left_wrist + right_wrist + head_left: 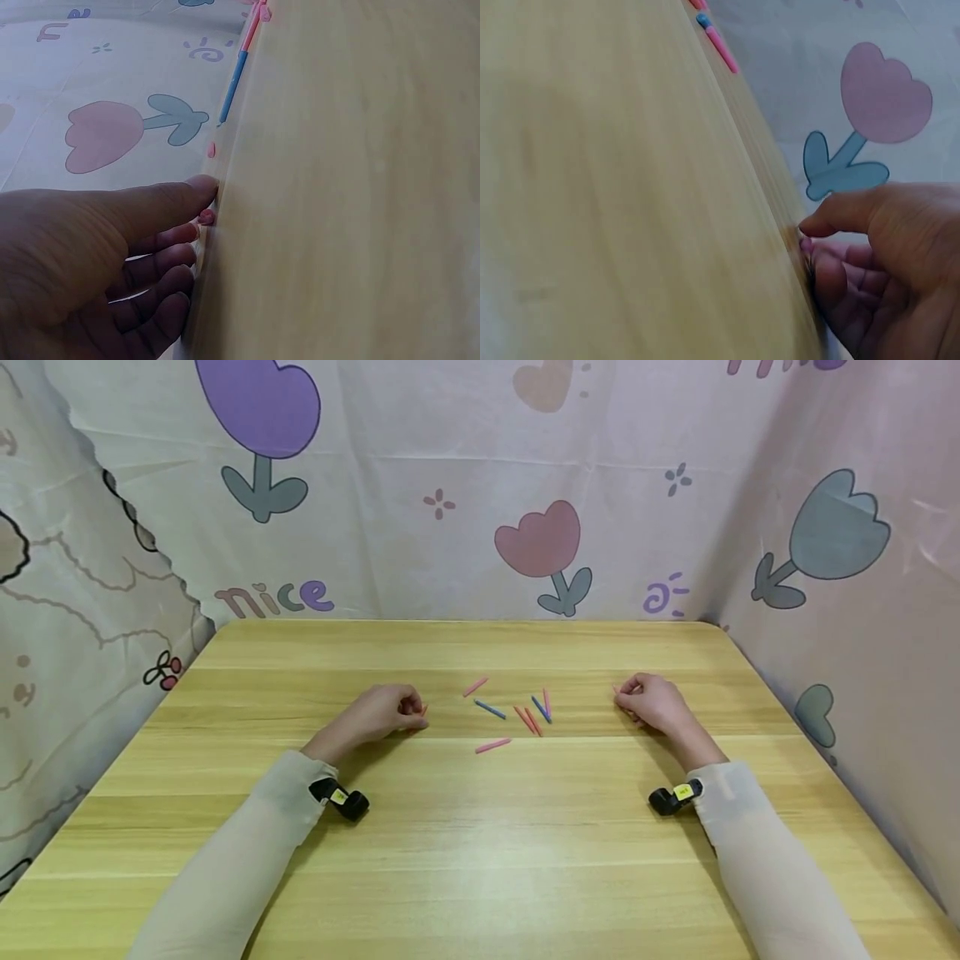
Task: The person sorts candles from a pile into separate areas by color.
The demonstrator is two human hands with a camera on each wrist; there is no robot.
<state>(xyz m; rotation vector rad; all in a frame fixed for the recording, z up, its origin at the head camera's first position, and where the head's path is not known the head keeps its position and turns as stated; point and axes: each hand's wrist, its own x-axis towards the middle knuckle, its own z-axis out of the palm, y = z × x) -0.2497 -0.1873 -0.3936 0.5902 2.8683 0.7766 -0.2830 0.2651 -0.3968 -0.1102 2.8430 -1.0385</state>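
Observation:
On the wooden table (480, 860), my left hand (386, 712) pinches a small orange stick (424, 710) between thumb and fingers. In the left wrist view its reddish end (206, 217) shows just under the thumb. Off to the right, my right hand (651, 700) pinches a small pink stick (616, 689), mostly hidden by the fingers; a bit of the pink stick (805, 245) shows in the right wrist view. Between the hands lie several thin sticks: a pink stick (492, 746), a blue stick (490, 709), an orange stick (524, 719) and others.
Another pink stick (475, 687) lies toward the back, and a second blue stick (541, 709) touches or nearly touches a pink stick (547, 702). A printed curtain (420, 552) hangs behind the table and along both sides. Each wrist wears a small black camera (351, 803).

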